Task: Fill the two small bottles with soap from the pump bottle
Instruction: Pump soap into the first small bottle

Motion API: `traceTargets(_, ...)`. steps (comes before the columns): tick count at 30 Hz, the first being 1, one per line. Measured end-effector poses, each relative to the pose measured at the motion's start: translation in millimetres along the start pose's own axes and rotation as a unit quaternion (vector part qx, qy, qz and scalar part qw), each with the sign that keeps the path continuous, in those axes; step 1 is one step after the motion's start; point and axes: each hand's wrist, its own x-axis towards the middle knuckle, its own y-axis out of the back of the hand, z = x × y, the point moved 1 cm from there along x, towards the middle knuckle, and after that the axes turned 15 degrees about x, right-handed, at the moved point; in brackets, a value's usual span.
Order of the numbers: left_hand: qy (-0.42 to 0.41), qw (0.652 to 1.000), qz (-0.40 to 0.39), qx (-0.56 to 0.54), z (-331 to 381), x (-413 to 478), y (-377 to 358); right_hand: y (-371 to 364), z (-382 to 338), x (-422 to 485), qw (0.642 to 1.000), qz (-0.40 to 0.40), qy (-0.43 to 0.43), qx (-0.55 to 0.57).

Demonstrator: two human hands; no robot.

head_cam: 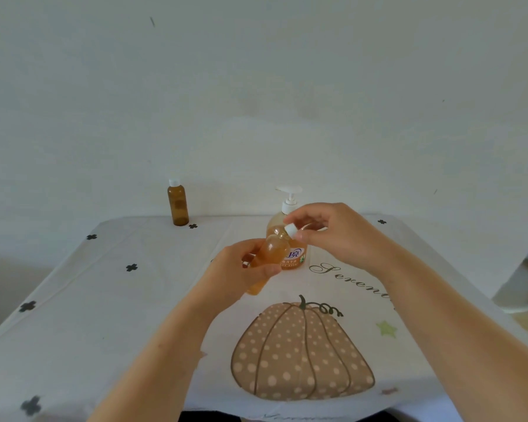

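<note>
My left hand (241, 269) grips a small amber bottle (272, 251) above the table, tilted with its neck up and to the right. My right hand (336, 233) pinches the bottle's white cap (290, 230) at the neck. Directly behind them stands the pump bottle (288, 220) of orange soap with a white pump head; my hands and the held bottle hide much of it. A second small amber bottle (177, 203) with a white cap stands upright at the table's far left edge, by the wall.
The table (104, 300) wears a white cloth with black crosses, a dotted pumpkin print (299, 351) and script lettering. A white wall rises right behind the far edge. The floor drops away on both sides.
</note>
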Motion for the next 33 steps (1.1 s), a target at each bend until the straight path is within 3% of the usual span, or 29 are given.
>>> traceTargets(5,-0.019,1.000,-0.011,0.018,0,-2,5,-5,2,3,1.000,-0.019,0.010,-0.014)
traceTargets(12,-0.020,0.999,-0.008,0.029,-3,-4,4,-14,3,13,0.990,-0.008,-0.071,-0.120)
traceTargets(18,-0.009,1.000,0.014,0.024,-8,-5,9,-8,1,14,0.997,-0.071,-0.043,0.007)
traceTargets(23,-0.013,0.999,0.013,0.034,-10,-7,8,-22,6,17,0.996,-0.012,-0.056,-0.068)
traceTargets(27,0.003,1.000,0.012,0.024,-16,-6,10,-21,5,18,0.995,-0.078,-0.060,-0.010)
traceTargets(33,0.003,1.000,-0.003,0.004,-23,-7,7,-37,13,22,0.997,-0.050,-0.041,-0.035)
